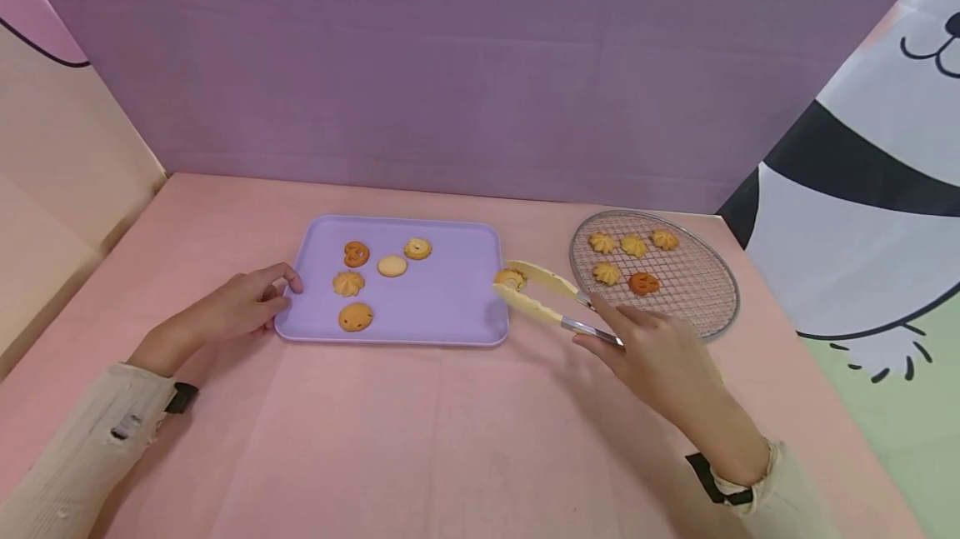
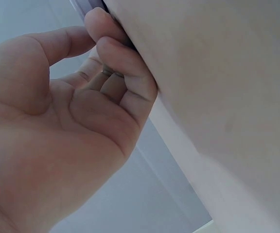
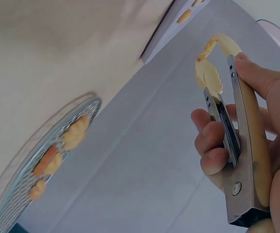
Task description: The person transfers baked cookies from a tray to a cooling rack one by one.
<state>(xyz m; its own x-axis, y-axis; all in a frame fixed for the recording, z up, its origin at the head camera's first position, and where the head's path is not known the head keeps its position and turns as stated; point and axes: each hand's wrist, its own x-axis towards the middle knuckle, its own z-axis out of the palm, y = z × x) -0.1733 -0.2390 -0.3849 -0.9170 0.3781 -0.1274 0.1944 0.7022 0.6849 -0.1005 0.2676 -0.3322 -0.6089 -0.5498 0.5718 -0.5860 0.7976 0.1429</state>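
My left hand (image 1: 240, 304) holds the left edge of a purple tray (image 1: 450, 297), fingers curled at its rim. In my right hand (image 1: 667, 360) is a pair of tongs (image 1: 592, 331) with cream tips and metal arms. The tips pinch a round golden cookie (image 1: 512, 279) above the tray's right edge; the right wrist view shows the same tongs (image 3: 247, 160) gripped between thumb and fingers. On the tray's left half lie a pretzel-shaped cookie (image 1: 356, 253), a swirled cookie (image 1: 348, 283), a dotted round cookie (image 1: 356, 316), a plain oval one (image 1: 392, 266) and a ring-like one (image 1: 417, 248).
Right of the tray lies a round wire cooling rack (image 1: 705, 289) bearing several swirled cookies (image 1: 633, 245) and a brown pretzel-shaped cookie (image 1: 643, 283). A pink cloth (image 1: 420, 439) covers the table. A purple backdrop (image 1: 450, 72) rises behind it.
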